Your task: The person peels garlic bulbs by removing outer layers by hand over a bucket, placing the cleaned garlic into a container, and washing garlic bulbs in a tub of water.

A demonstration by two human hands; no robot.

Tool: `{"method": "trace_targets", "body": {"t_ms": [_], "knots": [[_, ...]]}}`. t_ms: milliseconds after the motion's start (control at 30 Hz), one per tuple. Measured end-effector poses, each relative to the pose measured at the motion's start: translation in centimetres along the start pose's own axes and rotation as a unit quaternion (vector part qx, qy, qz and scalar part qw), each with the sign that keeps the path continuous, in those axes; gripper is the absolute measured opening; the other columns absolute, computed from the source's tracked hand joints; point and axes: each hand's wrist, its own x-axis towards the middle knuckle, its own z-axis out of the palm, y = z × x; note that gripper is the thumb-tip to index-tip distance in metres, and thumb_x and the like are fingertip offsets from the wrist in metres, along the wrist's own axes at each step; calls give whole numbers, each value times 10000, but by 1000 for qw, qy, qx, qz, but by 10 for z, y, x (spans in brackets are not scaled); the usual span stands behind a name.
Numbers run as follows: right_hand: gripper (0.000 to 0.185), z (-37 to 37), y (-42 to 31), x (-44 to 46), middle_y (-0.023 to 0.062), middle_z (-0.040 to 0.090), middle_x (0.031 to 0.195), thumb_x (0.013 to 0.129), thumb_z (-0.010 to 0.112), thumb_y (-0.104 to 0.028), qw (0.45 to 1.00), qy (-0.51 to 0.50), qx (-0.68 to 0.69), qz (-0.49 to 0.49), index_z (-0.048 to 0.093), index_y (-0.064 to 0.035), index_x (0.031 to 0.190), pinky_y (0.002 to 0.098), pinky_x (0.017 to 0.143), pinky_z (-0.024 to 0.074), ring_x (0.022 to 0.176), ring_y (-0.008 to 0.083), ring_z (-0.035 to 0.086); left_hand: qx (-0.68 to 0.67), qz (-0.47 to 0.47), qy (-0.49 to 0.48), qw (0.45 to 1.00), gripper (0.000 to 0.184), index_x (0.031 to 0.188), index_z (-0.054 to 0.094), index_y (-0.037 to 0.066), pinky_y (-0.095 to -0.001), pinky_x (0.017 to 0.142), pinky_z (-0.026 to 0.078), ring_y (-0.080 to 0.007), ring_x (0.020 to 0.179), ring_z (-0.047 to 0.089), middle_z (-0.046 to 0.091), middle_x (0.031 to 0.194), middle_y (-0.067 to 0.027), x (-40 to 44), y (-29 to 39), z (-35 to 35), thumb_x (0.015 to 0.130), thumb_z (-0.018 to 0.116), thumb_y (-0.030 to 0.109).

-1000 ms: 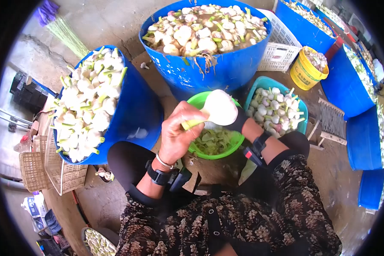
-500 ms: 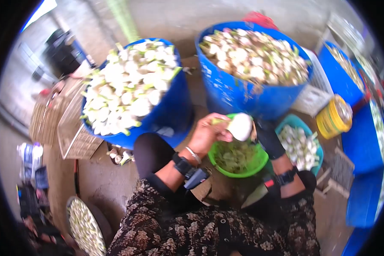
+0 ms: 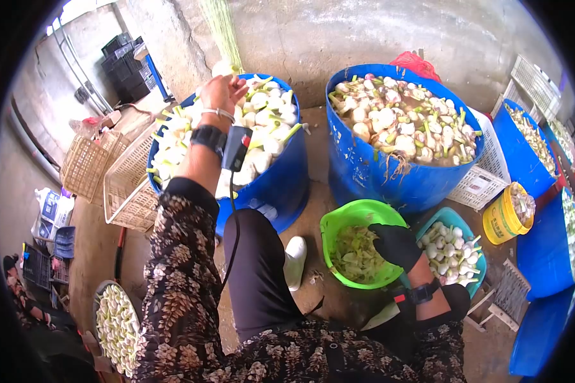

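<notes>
My left hand [image 3: 221, 96] is raised over the left blue barrel [image 3: 294, 172], fingers loosely bent and apart. Just beyond its knuckles shows a white garlic bulb [image 3: 223, 67], seemingly loose from the fingers. Peeled garlic bulbs with green stem stubs [image 3: 262, 118] heap that barrel. My right hand [image 3: 397, 246], in a black glove, is closed above the rim of a green basin [image 3: 328, 246]; what it may hold is hidden. Inside the basin lie pale green peelings [image 3: 358, 255]. A teal basin [image 3: 481, 271] of trimmed garlic bulbs [image 3: 452, 252] stands right of this hand.
A second blue barrel [image 3: 364, 172] holds more garlic. White crates [image 3: 485, 179], a yellow bucket [image 3: 499, 223] and blue bins [image 3: 543, 262] stand to the right. Woven crates [image 3: 131, 191] and a round tub of garlic [image 3: 116, 325] are left; another person [image 3: 41, 313] sits at far left.
My left hand has swung up and left from the green basin to over the left barrel, taking the garlic bulb along. The gloved right hand stays by the basin, slightly lower.
</notes>
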Motion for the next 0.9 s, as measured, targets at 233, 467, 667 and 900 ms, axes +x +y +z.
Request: {"method": "trace_targets", "body": {"t_ms": [233, 467, 667, 900], "knots": [[283, 0, 2, 7, 146, 664, 908, 778, 594, -184, 1000, 23, 22, -1, 658, -113, 1044, 436, 735, 507, 827, 329, 638, 15, -193, -224, 955, 131, 966, 593, 6, -321, 602, 554, -212, 608, 628, 623, 712, -106, -175, -102, 45, 923, 481, 56], [190, -34, 15, 20, 157, 652, 817, 810, 626, -153, 978, 164, 103, 82, 654, -72, 980, 385, 654, 500, 733, 313, 651, 80, -296, -393, 867, 138, 1023, 590, 14, -266, 597, 548, -133, 642, 625, 613, 758, -41, -224, -158, 79, 890, 555, 14], [182, -113, 56, 76, 145, 659, 800, 815, 652, -173, 957, 274, 21, 98, 645, -64, 961, 372, 654, 501, 715, 303, 651, 103, -240, -443, 858, 134, 1020, 581, 6, -231, 548, 487, -82, 623, 576, 587, 726, -16, -232, -174, 88, 896, 549, 45], [196, -124, 67, 152, 121, 636, 953, 751, 645, -209, 929, 32, -327, -169, 670, -107, 916, 447, 727, 469, 849, 326, 591, 59, -126, -399, 907, 121, 1007, 623, 47, -242, 589, 508, -77, 649, 566, 595, 742, -8, -229, -176, 96, 906, 558, 37]]}}
